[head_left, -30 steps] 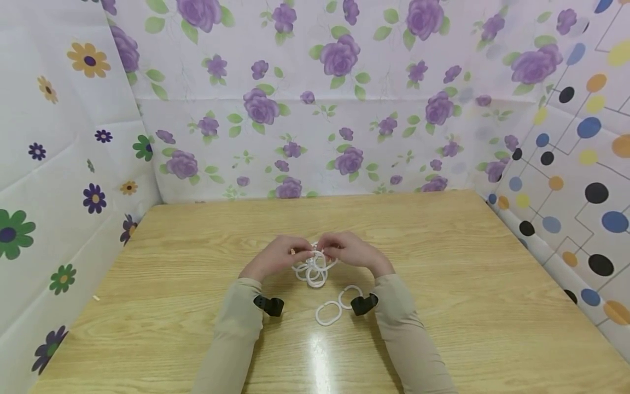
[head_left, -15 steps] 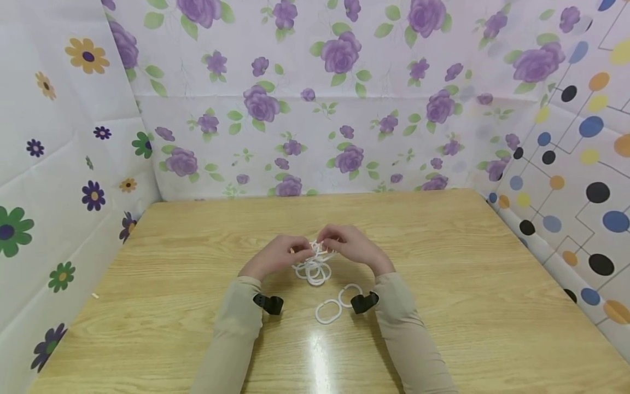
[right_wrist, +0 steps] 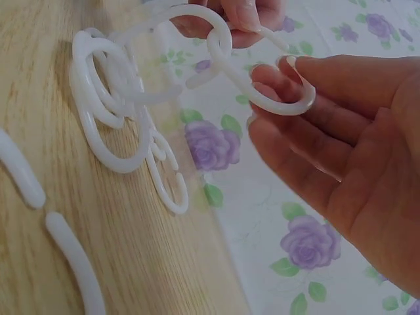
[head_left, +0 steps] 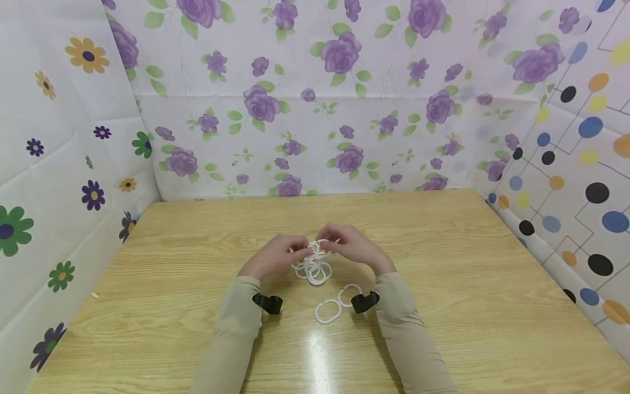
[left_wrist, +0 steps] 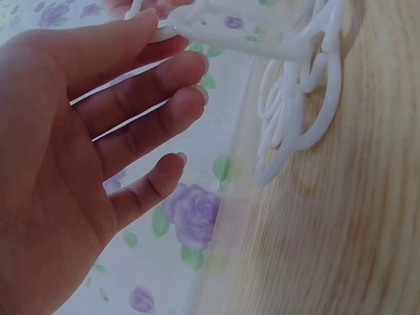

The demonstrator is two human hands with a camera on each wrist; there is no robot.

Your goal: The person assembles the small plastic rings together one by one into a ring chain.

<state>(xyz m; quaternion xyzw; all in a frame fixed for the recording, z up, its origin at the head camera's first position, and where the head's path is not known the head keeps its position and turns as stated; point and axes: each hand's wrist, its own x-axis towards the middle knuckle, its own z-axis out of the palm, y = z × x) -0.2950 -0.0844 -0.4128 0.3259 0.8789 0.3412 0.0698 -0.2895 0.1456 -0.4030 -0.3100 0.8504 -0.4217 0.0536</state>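
Note:
Several white plastic curtain rings, linked together, lie in a heap (head_left: 316,283) on the table between the hands. The left hand (head_left: 278,256) pinches a ring between thumb and index finger; its other fingers are spread apart in the left wrist view. Facing it, the right hand (head_left: 351,246) pinches a white curtain ring (right_wrist: 275,108) between thumb and fingers. In the right wrist view this ring passes through another ring (right_wrist: 223,29), which hangs toward the heap. Both hands hold their rings just above the table.
Nearer the person lie two separate curtain rings (head_left: 324,322), each with a gap. A small pale scrap (head_left: 95,295) lies at the table's left side. Patterned sheets (head_left: 307,137) stand behind and beside the wooden table (head_left: 467,273).
The right hand has risen slightly and moved its ring up from the heap. The left hand stays nearly in place, and the rings between the hands have shifted.

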